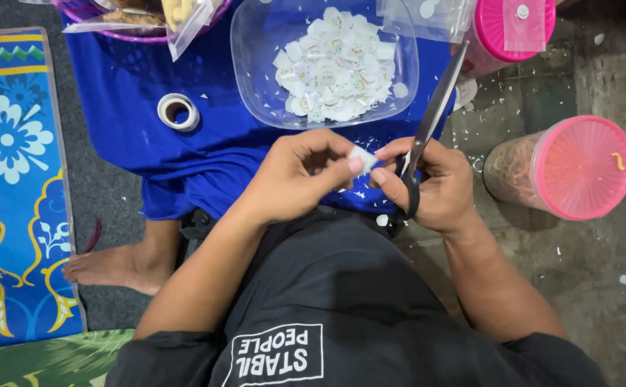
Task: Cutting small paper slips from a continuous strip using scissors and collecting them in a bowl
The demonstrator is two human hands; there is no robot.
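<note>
Left hand [291, 175] pinching a small white paper piece [362, 158] at thumb and fingertips. Right hand [435, 183] closed through black scissors [427, 129], blades angled up just right of the piece. Beyond both grips, a clear container [256, 79] of cut pieces.

- The small white paper cut-out [362, 158] sits pinched between my left thumb and fingertips, at the centre, just near of the clear tray.
- The long grey-bladed scissors with black handles [427, 125] are in my right hand, blades slanting far-right, beside the paper.
</note>
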